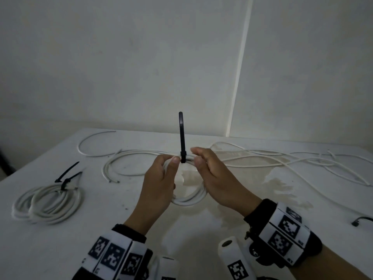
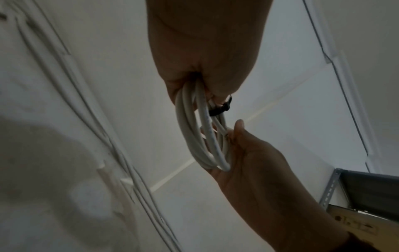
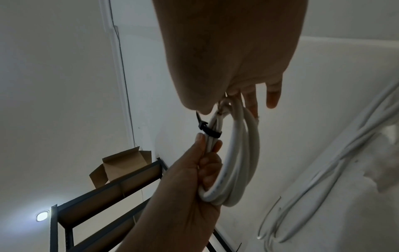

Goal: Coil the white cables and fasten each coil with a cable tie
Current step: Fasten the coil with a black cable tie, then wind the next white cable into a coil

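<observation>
Head view looks down; both wrist views look up, sharing the coil (image 1: pixel 189 199).

Left hand (image 1: pixel 159 184): bare, no glove or ring. Behind it, at the wrist, a black cuff edge, then a broad white band (image 1: pixel 113 257) printed with square black-and-white fiducial markers in a row.

Right hand (image 1: pixel 218 178): bare. Behind it, a black strap carrying a white band (image 1: pixel 286 229) with like markers; near that band, toward the other wrist, a white cylindrical post (image 1: pixel 235 259) bearing one marker, with what may be a small metal screw or clip on the black mount.
</observation>
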Demonstrator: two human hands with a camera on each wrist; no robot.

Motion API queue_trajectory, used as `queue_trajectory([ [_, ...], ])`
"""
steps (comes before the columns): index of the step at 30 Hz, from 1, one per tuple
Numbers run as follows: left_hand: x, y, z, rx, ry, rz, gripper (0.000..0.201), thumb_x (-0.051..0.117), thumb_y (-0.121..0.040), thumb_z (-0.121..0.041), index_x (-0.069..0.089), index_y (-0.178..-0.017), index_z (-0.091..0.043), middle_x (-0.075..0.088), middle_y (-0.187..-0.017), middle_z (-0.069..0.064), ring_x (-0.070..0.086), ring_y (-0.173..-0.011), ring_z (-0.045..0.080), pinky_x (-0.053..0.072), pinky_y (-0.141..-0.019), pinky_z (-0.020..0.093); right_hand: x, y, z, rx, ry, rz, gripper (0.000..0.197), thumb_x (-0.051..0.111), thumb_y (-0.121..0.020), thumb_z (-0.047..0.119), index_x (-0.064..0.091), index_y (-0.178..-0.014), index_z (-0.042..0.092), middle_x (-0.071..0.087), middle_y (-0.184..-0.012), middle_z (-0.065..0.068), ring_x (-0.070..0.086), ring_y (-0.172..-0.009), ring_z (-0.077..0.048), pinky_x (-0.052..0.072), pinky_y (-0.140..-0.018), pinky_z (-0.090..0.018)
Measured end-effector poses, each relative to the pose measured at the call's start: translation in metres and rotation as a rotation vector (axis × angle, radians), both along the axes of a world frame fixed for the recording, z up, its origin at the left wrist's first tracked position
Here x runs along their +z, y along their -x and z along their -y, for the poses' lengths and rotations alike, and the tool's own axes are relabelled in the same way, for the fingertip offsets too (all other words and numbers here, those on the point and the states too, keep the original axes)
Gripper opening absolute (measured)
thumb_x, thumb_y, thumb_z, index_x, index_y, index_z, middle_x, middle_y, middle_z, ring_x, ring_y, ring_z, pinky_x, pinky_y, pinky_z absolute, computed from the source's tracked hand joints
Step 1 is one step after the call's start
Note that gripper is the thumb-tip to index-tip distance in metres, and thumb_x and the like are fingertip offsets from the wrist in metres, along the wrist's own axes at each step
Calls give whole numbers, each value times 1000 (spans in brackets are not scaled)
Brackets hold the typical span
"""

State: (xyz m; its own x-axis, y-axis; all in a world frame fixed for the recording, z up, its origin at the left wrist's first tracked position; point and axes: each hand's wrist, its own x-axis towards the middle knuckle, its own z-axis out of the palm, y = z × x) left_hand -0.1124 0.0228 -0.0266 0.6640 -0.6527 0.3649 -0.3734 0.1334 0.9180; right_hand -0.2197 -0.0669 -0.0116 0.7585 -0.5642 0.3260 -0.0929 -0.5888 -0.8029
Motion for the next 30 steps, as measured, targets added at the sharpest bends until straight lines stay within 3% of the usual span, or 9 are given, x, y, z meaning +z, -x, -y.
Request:
queue_trajectory([
  [2, -2, -8, -5, 20, -2, 37, 13, 45, -94, -30, 55, -87, -26, 48, -64, -10, 48, -49, 0, 39, -51, 16, -1, -10, -5, 15, -14, 12, 42, 33, -98, 27, 35, -137, 14, 40, -137, 4, 35, -120, 2, 25, -91, 3],
  [5, -8, -18, -11, 34, -13, 46, 13, 45, -94, -29, 56, -89, -24, 48, -65, -10, 46, -55, 3, 38, -56, 21, -6, -24, -14, 55, -20, -49, 47, 35, -97, 29, 28, -141, 16, 34, -144, 3, 32, -127, -1, 23, -97, -7],
  [11, -17, -48, -37, 77, -120, 65, 13, 45, -96, -28, 53, -86, -23, 46, -59, -8, 46, -44, 1, 36, -47, 12, -18, -44, -18, 155, -43, -214, 60, 36, -94, 41, 14, -146, 22, 16, -153, 10, 15, -132, 5, 13, -104, -11],
  [15, -22, -88, -64, 182, -237, 126, 15, 47, -95, -27, 52, -81, -24, 50, -66, -9, 48, -55, 7, 39, -57, 23, -27, -49, -10, 61, 20, -316, 60, 35, -94, 42, 14, -147, 21, 10, -155, 7, 8, -141, -4, 5, -110, -17],
  [17, -25, -109, -80, 216, -311, 117, 18, 48, -95, -26, 51, -76, -25, 50, -65, -5, 48, -56, 13, 40, -60, 31, -33, -51, -3, 16, 26, -374, 61, 34, -94, 44, 14, -146, 19, 9, -156, 4, 7, -143, -8, 5, -116, -27],
  [20, -26, -135, -101, 274, -386, 39, 18, 48, -95, -24, 55, -82, -13, 48, -62, 5, 45, -53, 19, 37, -57, 32, -41, -53, 4, -4, 1, -430, 63, 32, -93, 48, 15, -146, 18, 7, -157, 2, 7, -144, -12, 9, -118, -38],
  [22, -28, -151, -109, 320, -466, 20, 19, 49, -95, -24, 57, -88, -8, 51, -70, 11, 48, -60, 24, 37, -63, 33, -44, -55, 6, -4, -7, -454, 63, 32, -93, 48, 17, -146, 18, 8, -157, 1, 8, -143, -13, 10, -117, -37],
  [26, -33, -174, -114, 331, -641, 40, 30, 49, -95, -24, 59, -102, 3, 59, -103, 33, 57, -97, 46, 42, -77, 43, -45, -58, 5, -4, 6, -471, 64, 35, -92, 50, 21, -145, 19, 11, -156, 2, 14, -142, -13, 14, -116, -34],
  [30, -29, -180, -114, 319, -765, 111, 31, 46, -96, -24, 59, -102, 3, 61, -106, 27, 57, -97, 40, 31, -72, 30, -44, -59, 4, -15, 30, -492, 63, 36, -91, 51, 22, -144, 19, 12, -156, 2, 17, -142, -13, 16, -116, -35],
])
